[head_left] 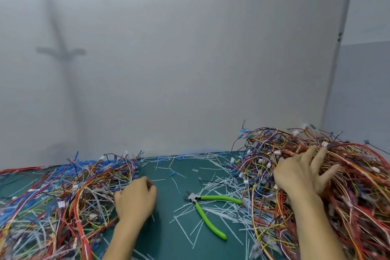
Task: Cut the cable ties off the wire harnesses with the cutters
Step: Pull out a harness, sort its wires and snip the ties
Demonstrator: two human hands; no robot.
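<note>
My left hand (135,200) curls knuckles-up at the lower left, its fingertips hidden beneath it, so I cannot tell whether it holds any wire. The spread fingers of my right hand (304,173) blur where they meet the right harness pile (348,196), which the right and bottom edges cut off. The left harness pile (52,202) runs off the left and bottom edges. The bottom edge cuts off my left forearm (122,238) and right forearm (312,228).

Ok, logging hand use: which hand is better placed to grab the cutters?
Likely left: the left hand rests on the mat by the cutters; the right hand is spread on the harness pile.
</note>
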